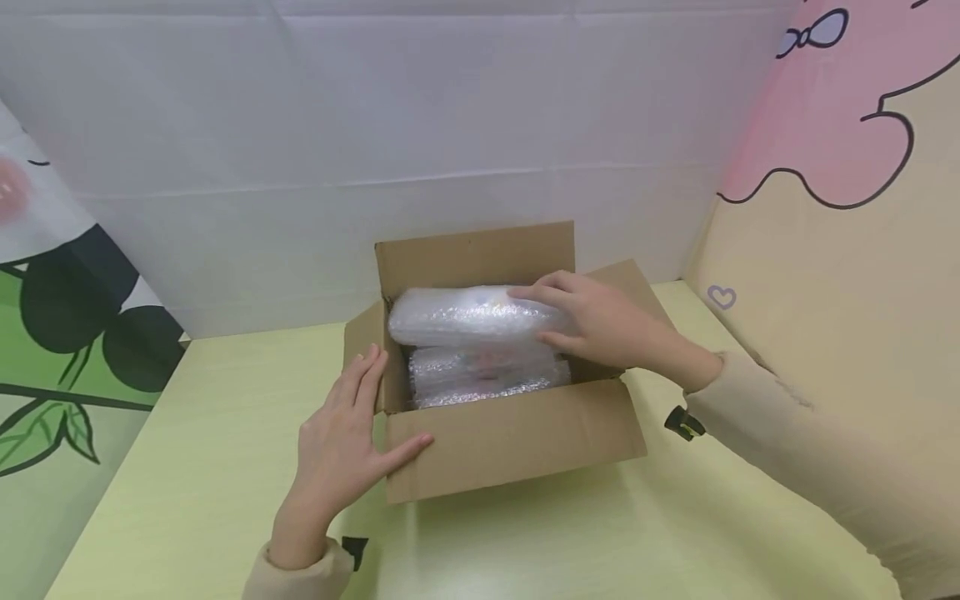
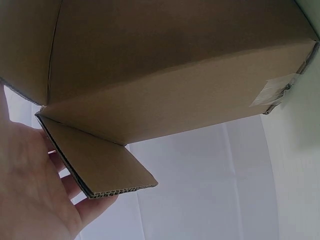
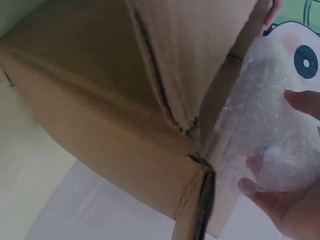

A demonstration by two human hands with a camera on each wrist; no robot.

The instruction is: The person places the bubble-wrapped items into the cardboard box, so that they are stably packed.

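Observation:
An open cardboard box (image 1: 517, 442) has its flaps spread outward. Across its top lies a long bubble-wrapped package (image 1: 457, 317), whose contents the wrap hides. My right hand (image 1: 607, 321) grips this package at its right end, thumb on the near side and fingers over the far side. In the right wrist view the clear bubble wrap (image 3: 267, 110) sits between thumb and fingers. Below it, a second bubble-wrapped bundle (image 1: 487, 379) lies inside the box. My left hand (image 1: 337, 446) rests with straight fingers on the left flap (image 2: 100, 155), its thumb over the front flap.
The box stands on a pale yellow-green table (image 1: 225, 417), near the white backdrop (image 1: 300, 167). Printed cloths with cartoon pictures hang at left and right. Clear tape (image 2: 274, 90) is stuck along a lower edge of the box.

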